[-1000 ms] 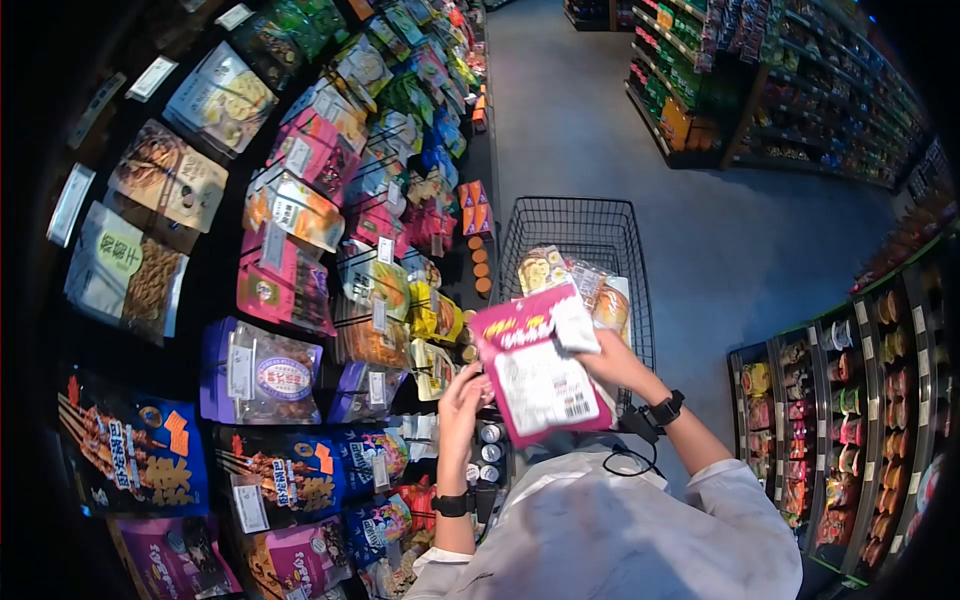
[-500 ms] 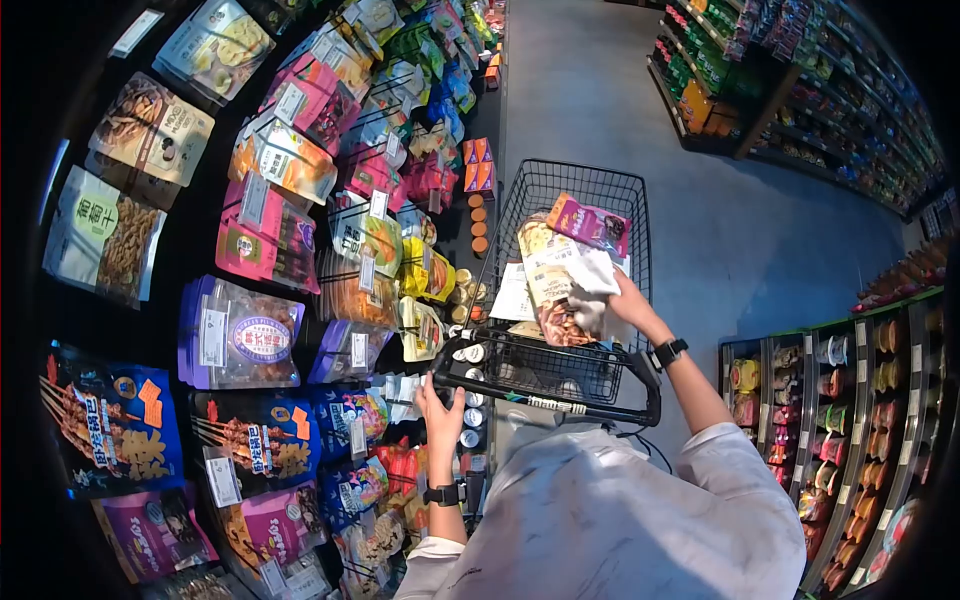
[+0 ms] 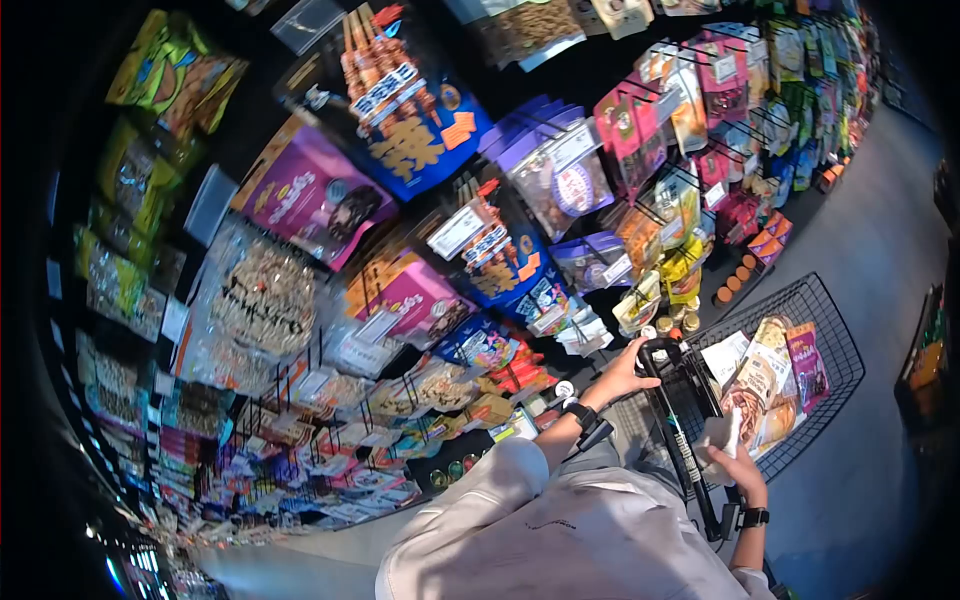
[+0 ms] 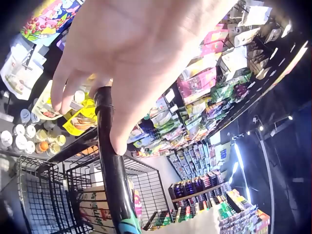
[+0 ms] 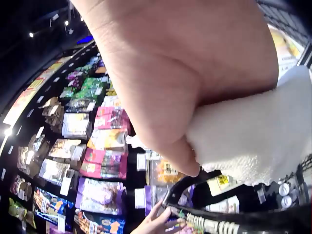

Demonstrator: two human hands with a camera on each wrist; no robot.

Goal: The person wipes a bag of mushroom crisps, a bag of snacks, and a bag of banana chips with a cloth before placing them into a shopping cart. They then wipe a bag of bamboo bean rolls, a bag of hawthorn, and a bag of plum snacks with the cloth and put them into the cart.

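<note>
My left hand (image 3: pixel 620 374) is at the upper corner of the black cart handle (image 3: pixel 680 440); in the left wrist view its thumb and fingers lie on either side of the handle (image 4: pixel 111 175). A white cloth (image 5: pixel 248 131) is gripped in my right hand (image 5: pixel 161 63); in the head view this hand (image 3: pixel 738 474) is beside the handle, at the cart's near side. Inside the wire cart (image 3: pixel 858 385) lie a purple bag (image 3: pixel 806 362), a brown and cream bag (image 3: pixel 757 378) and a white sheet (image 3: pixel 722 358).
Hanging snack bags, among them a blue one (image 3: pixel 415 130) and a purple one (image 3: pixel 318 200), fill the shelves left of and beyond the cart. Orange-lidded jars (image 3: pixel 735 280) stand by the cart's far side. Grey floor (image 3: pixel 850 490) shows to the right.
The view has swung left along the shelves. The pink package was lowered and let go into the cart. My left hand has come onto the handle; my right hand keeps the white cloth.
</note>
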